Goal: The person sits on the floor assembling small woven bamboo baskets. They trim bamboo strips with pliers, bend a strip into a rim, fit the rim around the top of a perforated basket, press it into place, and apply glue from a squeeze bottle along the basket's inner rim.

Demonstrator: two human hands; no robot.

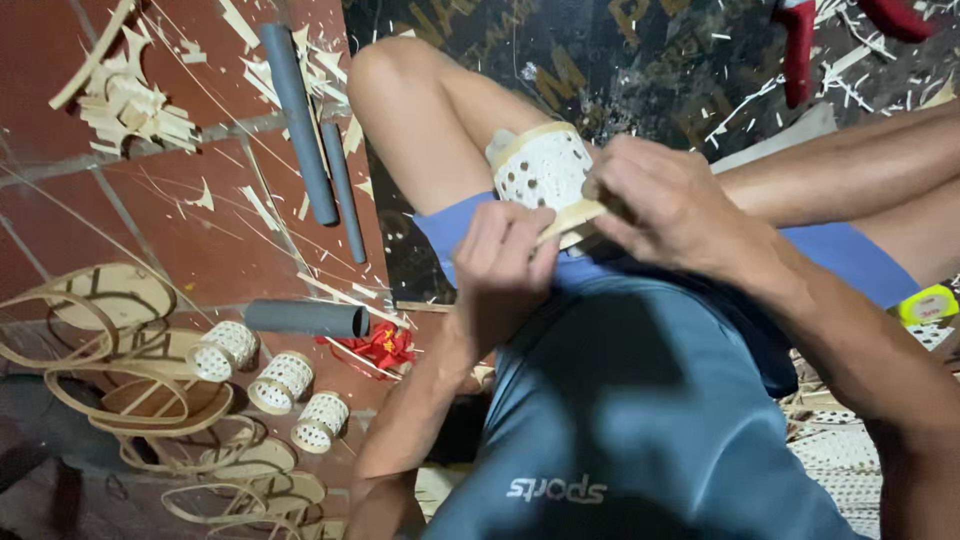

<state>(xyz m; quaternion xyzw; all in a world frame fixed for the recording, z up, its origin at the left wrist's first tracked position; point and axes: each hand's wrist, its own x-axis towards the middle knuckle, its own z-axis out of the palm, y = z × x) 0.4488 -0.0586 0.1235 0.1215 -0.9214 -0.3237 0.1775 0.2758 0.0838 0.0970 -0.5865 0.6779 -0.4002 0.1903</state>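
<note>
Mid-frame, on the lap: left hand [505, 250] pinches a bamboo rim strip [572, 216], right hand [665, 205] grips the small woven cup [543, 168]. Rim-fitting step, judging by this; next needs firm, even pressing.

The right hand [672, 205] covers the far side of the small white woven cup with a pale bamboo rim [545, 170]; where the thin pale bamboo strip [570, 215] ends beneath its fingers cannot be seen. The left hand [503, 255] hides the strip's other end. A red tool handle [797, 50] and a yellow-green tape measure [928, 305] are cut off by the frame edges.
</note>
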